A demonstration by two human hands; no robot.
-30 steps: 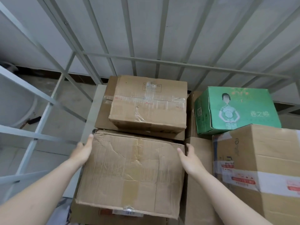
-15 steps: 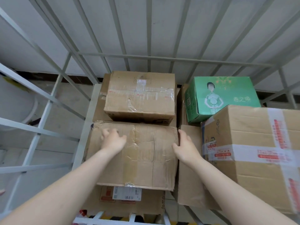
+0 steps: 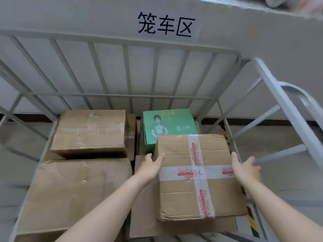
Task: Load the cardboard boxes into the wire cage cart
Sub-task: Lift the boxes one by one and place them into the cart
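My left hand (image 3: 151,167) lies flat against the left side of the taped cardboard box (image 3: 197,179), thumb on its top edge. My right hand (image 3: 246,169), fingers spread, is at its right edge. The box sits on other cartons inside the wire cage cart (image 3: 129,95), just before a green carton (image 3: 167,126). Behind stands a white wall with a paper sign (image 3: 166,25); the floor (image 3: 279,154) is grey concrete.

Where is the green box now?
In the head view, the green box sits at the back right of the wire cage cart, behind the taped box and right of the upper brown box.
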